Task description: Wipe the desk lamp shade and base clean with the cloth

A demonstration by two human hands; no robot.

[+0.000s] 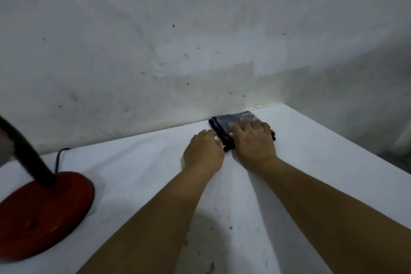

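Note:
A folded dark grey cloth (230,121) with a purple edge lies on the white table near the wall. My right hand (253,140) rests flat on top of it, fingers spread. My left hand (203,151) sits at the cloth's left edge with its fingers curled at that edge; whether they pinch it is hidden. The desk lamp stands at the far left: its round red base (44,211) sits on the table, and a black neck (31,158) rises up out of view. The shade is outside the frame.
The white table (311,173) runs up to a scuffed white wall (200,40). The lamp's dark cord (60,158) trails behind the base toward the wall. The table's right edge drops off at the far right.

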